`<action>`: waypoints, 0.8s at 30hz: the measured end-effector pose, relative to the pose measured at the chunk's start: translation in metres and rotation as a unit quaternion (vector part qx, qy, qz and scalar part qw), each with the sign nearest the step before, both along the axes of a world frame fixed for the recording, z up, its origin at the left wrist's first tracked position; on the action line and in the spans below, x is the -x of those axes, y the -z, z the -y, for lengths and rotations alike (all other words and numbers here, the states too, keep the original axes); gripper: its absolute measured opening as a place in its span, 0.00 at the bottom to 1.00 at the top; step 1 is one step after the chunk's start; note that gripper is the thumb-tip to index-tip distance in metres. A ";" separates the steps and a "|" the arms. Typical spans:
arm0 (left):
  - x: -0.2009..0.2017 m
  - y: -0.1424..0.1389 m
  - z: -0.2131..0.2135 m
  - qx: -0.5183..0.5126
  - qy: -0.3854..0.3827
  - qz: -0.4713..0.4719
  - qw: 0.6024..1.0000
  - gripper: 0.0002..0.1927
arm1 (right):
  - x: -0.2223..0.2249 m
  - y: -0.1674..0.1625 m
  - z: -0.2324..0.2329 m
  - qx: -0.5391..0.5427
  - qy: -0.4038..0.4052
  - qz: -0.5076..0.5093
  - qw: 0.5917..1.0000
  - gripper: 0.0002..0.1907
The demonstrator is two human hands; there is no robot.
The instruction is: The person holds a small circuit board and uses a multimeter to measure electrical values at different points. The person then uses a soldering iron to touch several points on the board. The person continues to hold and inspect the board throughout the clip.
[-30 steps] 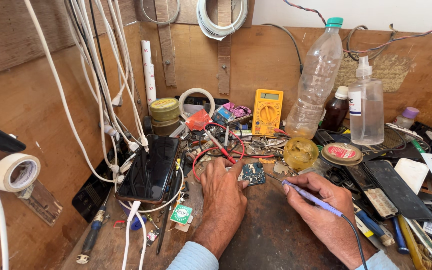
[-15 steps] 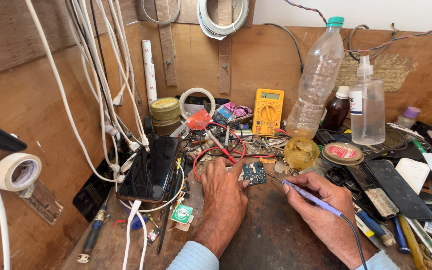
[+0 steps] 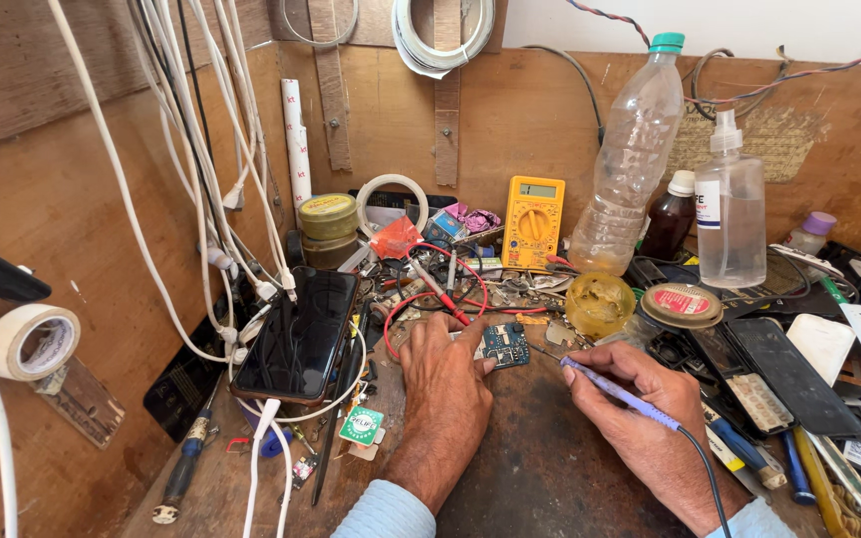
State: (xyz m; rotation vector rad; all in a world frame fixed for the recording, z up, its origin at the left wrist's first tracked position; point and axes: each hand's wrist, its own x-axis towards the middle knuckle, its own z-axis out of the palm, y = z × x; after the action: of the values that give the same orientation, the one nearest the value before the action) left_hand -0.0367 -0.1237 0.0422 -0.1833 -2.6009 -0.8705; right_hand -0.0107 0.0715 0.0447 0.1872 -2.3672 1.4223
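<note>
The left hand (image 3: 445, 384) lies flat on the dark bench (image 3: 540, 478), fingers stretched forward and loosely together, their tips pinning the near edge of a small blue circuit board (image 3: 503, 345). It grips nothing; it only presses down. The board sits in the middle of the bench, just in front of the tangle of red leads (image 3: 430, 294) and just left of the amber flux tub (image 3: 599, 303).

The right hand (image 3: 650, 418) is curled tight around a purple soldering iron (image 3: 622, 395), held like a pen. Its tip points left toward the board and hangs just beside the board's right edge; whether it touches, I cannot tell. A dark cord (image 3: 702, 476) runs from the iron back over the wrist.

To the left, a black phone (image 3: 299, 334) rests tilted among white cables (image 3: 251, 249). Behind the board stands a yellow multimeter (image 3: 533, 221), then a clear plastic bottle (image 3: 632, 159), a brown bottle (image 3: 672, 214) and a spray bottle (image 3: 730, 204). A round tin (image 3: 683, 304) lies right of the flux tub. A tape roll (image 3: 32, 342) sits at the far left.
</note>
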 end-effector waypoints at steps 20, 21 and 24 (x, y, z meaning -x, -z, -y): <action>-0.001 -0.001 0.001 -0.006 0.005 0.001 1.000 0.24 | 0.000 0.000 0.000 -0.003 0.008 0.008 1.000 0.10; -0.001 -0.001 0.001 -0.007 0.007 -0.005 1.000 0.24 | 0.000 0.000 0.000 -0.002 0.007 0.008 1.000 0.10; -0.001 -0.001 0.001 -0.005 0.005 0.001 1.000 0.24 | 0.000 0.000 0.000 0.001 0.002 0.006 1.000 0.10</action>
State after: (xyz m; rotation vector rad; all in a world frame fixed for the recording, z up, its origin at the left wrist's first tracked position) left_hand -0.0358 -0.1249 0.0432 -0.1928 -2.6000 -0.8878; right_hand -0.0106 0.0715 0.0446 0.1735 -2.3747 1.4289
